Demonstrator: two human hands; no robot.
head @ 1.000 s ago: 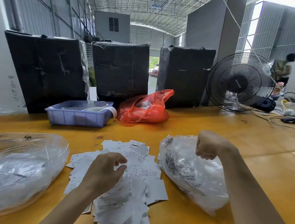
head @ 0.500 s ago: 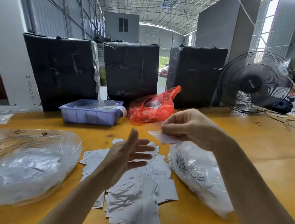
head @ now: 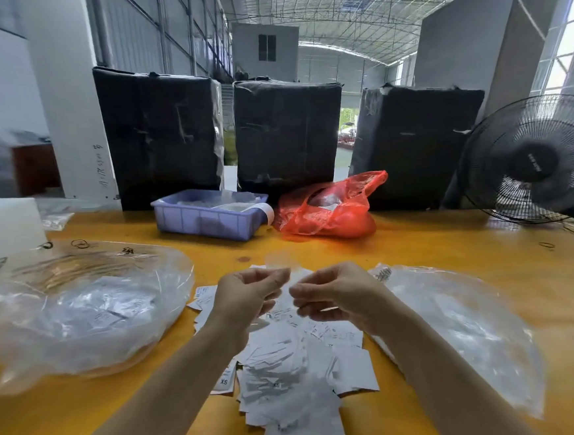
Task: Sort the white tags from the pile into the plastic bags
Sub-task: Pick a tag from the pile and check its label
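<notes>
My left hand (head: 250, 294) and my right hand (head: 333, 296) are raised together above the pile of white tags (head: 290, 364), fingers curled inward on both. Between them sits a blurred white tag (head: 284, 264); my left fingertips (head: 280, 276) seem to pinch its lower edge, and my right thumb and forefinger (head: 296, 290) are closed just beside it, though the blur keeps me from telling whether they grip the same tag or something else.

Taking the pile as my landmark: it lies directly under my hands on the yellow table (head: 453, 249), spreading toward me in a loose heap, some tags showing printed "XS" marks. Touching the pile's right side is a clear plastic bag (head: 466, 326) lying flat with tags inside; my right forearm crosses over its near edge. To the pile's left, just apart from it, is a bigger clear plastic bag (head: 80, 312), puffed up, with more tags visible through it.

Beyond the pile, toward the table's far edge, stands a blue plastic tray (head: 207, 220), and just right of that a crumpled red bag (head: 329, 210). Behind those, three black-wrapped bales (head: 285, 131) stand in a row. Far right of the pile, a black fan (head: 535, 160) faces the table. Far left of the pile, a white block (head: 1, 222) sits at the table's edge
</notes>
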